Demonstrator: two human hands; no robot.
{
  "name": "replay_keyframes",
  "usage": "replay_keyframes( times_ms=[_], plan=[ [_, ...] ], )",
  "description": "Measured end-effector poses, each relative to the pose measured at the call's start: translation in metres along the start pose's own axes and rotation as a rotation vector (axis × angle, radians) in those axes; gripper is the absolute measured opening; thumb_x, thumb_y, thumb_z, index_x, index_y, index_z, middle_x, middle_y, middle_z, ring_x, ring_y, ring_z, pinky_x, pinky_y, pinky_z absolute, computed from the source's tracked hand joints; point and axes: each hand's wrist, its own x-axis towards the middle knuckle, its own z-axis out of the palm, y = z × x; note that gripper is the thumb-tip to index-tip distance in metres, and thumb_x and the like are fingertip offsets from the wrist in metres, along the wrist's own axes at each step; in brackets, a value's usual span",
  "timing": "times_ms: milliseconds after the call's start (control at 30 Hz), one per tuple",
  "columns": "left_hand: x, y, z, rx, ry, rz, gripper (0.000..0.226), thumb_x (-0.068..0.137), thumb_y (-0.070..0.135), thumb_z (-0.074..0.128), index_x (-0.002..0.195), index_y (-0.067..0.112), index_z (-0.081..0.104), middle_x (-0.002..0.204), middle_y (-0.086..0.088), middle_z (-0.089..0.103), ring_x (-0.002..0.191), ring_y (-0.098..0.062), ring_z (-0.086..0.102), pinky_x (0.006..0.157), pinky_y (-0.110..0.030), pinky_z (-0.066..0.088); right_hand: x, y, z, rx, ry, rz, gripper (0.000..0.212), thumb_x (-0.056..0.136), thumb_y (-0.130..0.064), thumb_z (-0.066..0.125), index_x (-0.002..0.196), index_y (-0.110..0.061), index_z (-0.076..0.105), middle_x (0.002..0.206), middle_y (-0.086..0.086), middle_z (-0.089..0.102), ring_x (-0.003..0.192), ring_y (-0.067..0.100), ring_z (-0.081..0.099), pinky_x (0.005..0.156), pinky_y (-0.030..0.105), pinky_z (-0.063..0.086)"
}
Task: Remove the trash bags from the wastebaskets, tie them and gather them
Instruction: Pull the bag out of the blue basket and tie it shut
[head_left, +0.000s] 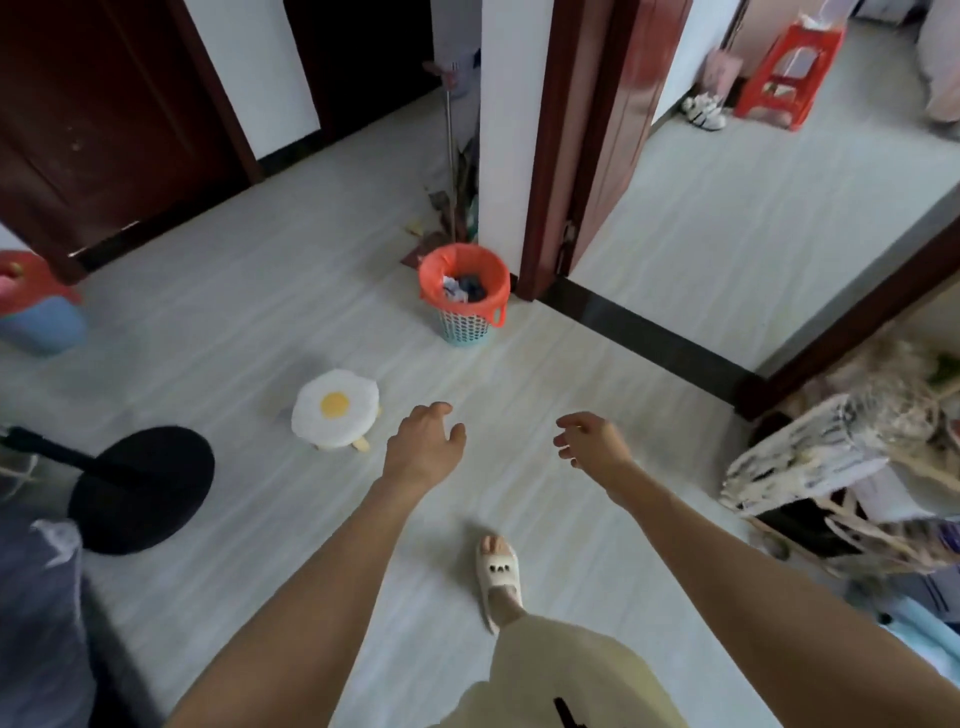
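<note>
While standing upright on the pale floor (727, 218) beside the white wall corner (506, 130), the orange plastic trash bag (434, 270) is lining a blue mesh wastebasket (465, 327), its long axis vertical and its mouth facing up. Its tie loop (500, 314) is hanging over the rim on the right. Both hands are reaching forward well short of it, the left hand (423, 441) and right hand (592, 439) each loosely spread, gripping nothing. Yanking the bag could tip the light basket and spill the rubbish (465, 288).

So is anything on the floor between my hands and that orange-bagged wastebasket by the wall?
Nothing visible. Bare floor runs from the left hand and right hand to the wastebasket; the egg-shaped stool sits off to the left.
</note>
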Motion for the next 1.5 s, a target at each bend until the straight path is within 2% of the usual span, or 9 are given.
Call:
replay_keyframes(
  times_ms=[100, 200, 300, 500, 633, 767, 1000, 1267, 1500],
  plan=[
    [0.095, 0.027, -0.03, 0.014, -0.005, -0.008, 0.042, 0.092, 0.03, 0.045, 0.131, 0.015, 0.045, 0.134, -0.012, 0.049, 0.124, -0.028, 0.046, 0.104, -0.041, 0.039, 0.086, -0.063, -0.005, -0.041, 0.001, -0.014, 0.033, 0.091, -0.001, 0.034, 0.117, 0.003, 0.055, 0.093, 0.014, 0.057, 0.064, 0.011, 0.05, 0.046, 0.011, 0.039],
    [0.17, 0.052, -0.066, 0.018, 0.024, 0.016, 0.043, 0.093, 0.029, 0.044, 0.133, 0.016, 0.044, 0.136, -0.009, 0.047, 0.126, -0.026, 0.045, 0.105, -0.041, 0.038, 0.157, -0.122, -0.007, -0.128, 0.018, -0.056, 0.034, 0.09, -0.003, 0.037, 0.117, -0.001, 0.056, 0.11, 0.018, 0.062, 0.086, 0.024, 0.055, 0.067, 0.026, 0.042],
    [0.24, 0.06, -0.103, 0.029, 0.078, 0.027, 0.042, 0.092, 0.028, 0.046, 0.132, 0.015, 0.045, 0.134, -0.01, 0.049, 0.125, -0.025, 0.046, 0.104, -0.04, 0.038, 0.224, -0.178, 0.001, -0.257, 0.005, -0.089, 0.034, 0.091, -0.006, 0.039, 0.119, -0.005, 0.056, 0.122, 0.017, 0.06, 0.106, 0.032, 0.057, 0.082, 0.032, 0.043],
    [0.377, 0.048, -0.156, 0.065, 0.012, -0.024, 0.041, 0.093, 0.028, 0.044, 0.132, 0.016, 0.044, 0.135, -0.009, 0.047, 0.125, -0.026, 0.044, 0.104, -0.04, 0.037, 0.339, -0.258, 0.034, -0.379, -0.001, -0.158, 0.036, 0.094, -0.01, 0.037, 0.126, -0.005, 0.051, 0.121, 0.02, 0.06, 0.108, 0.037, 0.057, 0.088, 0.036, 0.045],
    [0.48, 0.046, -0.187, 0.068, -0.006, 0.039, 0.035, 0.092, 0.027, 0.046, 0.124, 0.012, 0.05, 0.129, -0.01, 0.051, 0.121, -0.028, 0.048, 0.1, -0.039, 0.04, 0.421, -0.299, 0.059, -0.436, 0.021, -0.153, 0.037, 0.094, -0.012, 0.038, 0.129, -0.006, 0.048, 0.124, 0.022, 0.056, 0.117, 0.037, 0.051, 0.097, 0.038, 0.041],
    [0.598, 0.047, -0.223, 0.142, -0.061, 0.104, 0.039, 0.092, 0.026, 0.045, 0.128, 0.014, 0.048, 0.131, -0.01, 0.051, 0.123, -0.027, 0.047, 0.101, -0.038, 0.04, 0.5, -0.348, 0.08, -0.506, 0.021, -0.11, 0.041, 0.095, -0.015, 0.037, 0.136, -0.013, 0.041, 0.132, 0.019, 0.051, 0.121, 0.035, 0.047, 0.102, 0.039, 0.038],
    [0.726, 0.087, -0.23, 0.203, -0.181, 0.218, 0.036, 0.091, 0.023, 0.046, 0.126, 0.012, 0.05, 0.128, -0.011, 0.054, 0.121, -0.028, 0.05, 0.1, -0.037, 0.041, 0.588, -0.386, 0.076, -0.441, 0.049, 0.002, 0.041, 0.097, -0.015, 0.034, 0.138, -0.015, 0.039, 0.138, 0.015, 0.046, 0.127, 0.031, 0.042, 0.105, 0.036, 0.034],
    [0.834, 0.11, -0.21, 0.186, -0.276, 0.269, 0.037, 0.092, 0.022, 0.044, 0.128, 0.011, 0.048, 0.13, -0.009, 0.052, 0.122, -0.024, 0.048, 0.102, -0.033, 0.038, 0.68, -0.391, 0.075, -0.378, 0.097, 0.135, 0.039, 0.095, -0.012, 0.036, 0.132, -0.014, 0.047, 0.132, 0.018, 0.052, 0.12, 0.031, 0.051, 0.1, 0.036, 0.04],
    [0.93, 0.109, -0.216, 0.238, -0.335, 0.392, 0.039, 0.093, 0.018, 0.044, 0.131, 0.009, 0.046, 0.133, -0.012, 0.051, 0.126, -0.024, 0.046, 0.106, -0.03, 0.033, 0.736, -0.389, 0.101, -0.269, 0.25, 0.245, 0.036, 0.092, -0.009, 0.036, 0.125, -0.008, 0.051, 0.127, 0.018, 0.057, 0.113, 0.031, 0.055, 0.091, 0.035, 0.044]
  ],
)
